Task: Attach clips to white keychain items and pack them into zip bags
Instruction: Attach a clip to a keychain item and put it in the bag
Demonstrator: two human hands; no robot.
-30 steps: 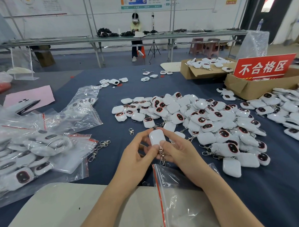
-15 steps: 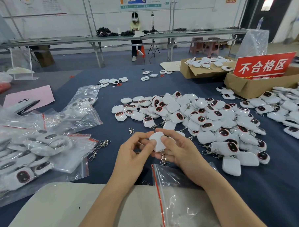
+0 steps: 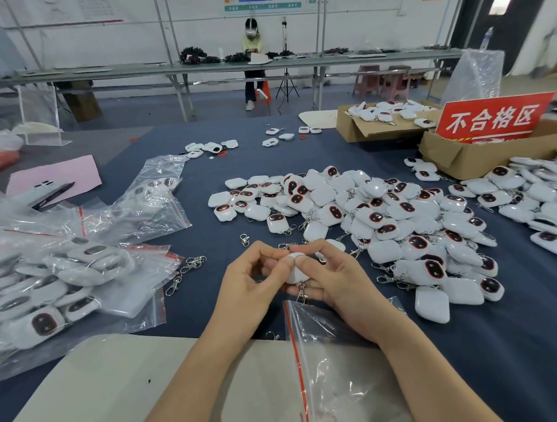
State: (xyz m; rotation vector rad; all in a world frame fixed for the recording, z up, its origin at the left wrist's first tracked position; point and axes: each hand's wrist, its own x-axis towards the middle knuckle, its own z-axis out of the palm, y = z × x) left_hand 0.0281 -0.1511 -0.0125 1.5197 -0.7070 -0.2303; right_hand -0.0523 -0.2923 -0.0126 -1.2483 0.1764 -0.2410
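A white keychain item [image 3: 293,269] sits between my two hands just above the table's near middle, with a metal clip [image 3: 301,292] hanging from its lower end. My left hand [image 3: 248,282] pinches its left side with thumb and fingertips. My right hand [image 3: 334,280] curls round it from the right, thumb on top. An empty zip bag [image 3: 321,352] with a red seal strip lies just below my hands. Loose metal clips [image 3: 190,269] lie to the left. A big pile of white keychain items [image 3: 383,219] spreads to the right.
Filled zip bags [image 3: 60,284] are stacked on the left. Two cardboard boxes [image 3: 479,157] and a red sign [image 3: 493,118] stand at the back right. A phone and pen [image 3: 46,192] rest on pink paper at the left. A white board [image 3: 119,387] covers the near edge. A person sits at a far bench.
The white item has turned from upright to lying lower and flatter between my hands. My fingers have closed in over it, and the clip still hangs below.
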